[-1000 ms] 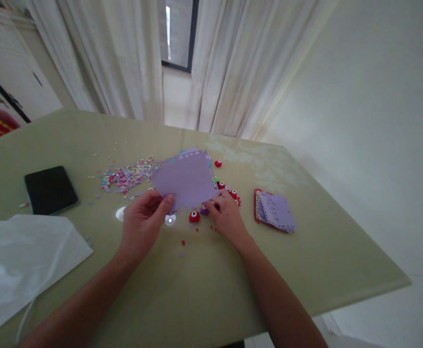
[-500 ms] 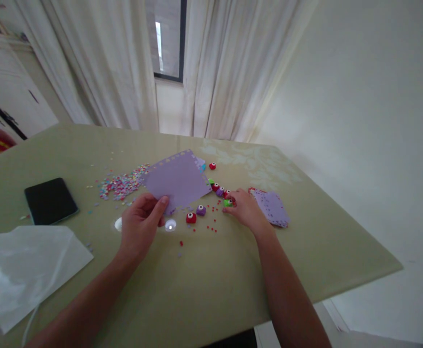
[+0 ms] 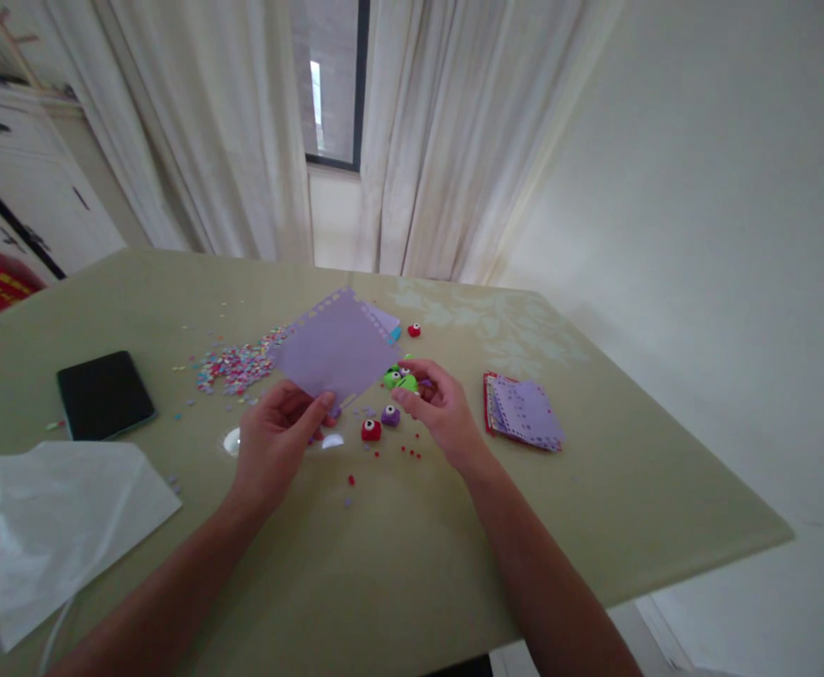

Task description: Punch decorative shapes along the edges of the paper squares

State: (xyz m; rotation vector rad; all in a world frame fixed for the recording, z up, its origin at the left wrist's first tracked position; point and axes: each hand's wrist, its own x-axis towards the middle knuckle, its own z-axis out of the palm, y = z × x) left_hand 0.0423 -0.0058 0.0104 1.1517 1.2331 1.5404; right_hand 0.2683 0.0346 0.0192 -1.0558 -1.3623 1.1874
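Observation:
My left hand (image 3: pixel 281 442) is closed on the lower corner of a purple sheet of paper (image 3: pixel 338 343), pinched between thumb and fingers. Rows of holes run along the sheet's two far edges, and it is tilted above the table. Just right of it, my right hand (image 3: pixel 436 404) grips a small green cartoon figure (image 3: pixel 402 379) with white eyes and a mouth line. Below lie a red one-eyed figure (image 3: pixel 371 430) and a purple one-eyed figure (image 3: pixel 390 415). Other small figures are partly hidden behind my right fingers. Farther back sits another red figure (image 3: pixel 414 330).
Colourful paper confetti (image 3: pixel 239 365) is heaped left of the sheet. A dark phone or tablet (image 3: pixel 105 395) and a white cloth-like sheet (image 3: pixel 77 536) lie at the left. On the right is a stack of punched purple and red papers (image 3: pixel 525 414). Red bits dot the table (image 3: pixel 398 555).
My right hand left the sheet's edge, went right to the small figures, and came back left holding the green one. My left hand still holds the sheet, now turned somewhat.

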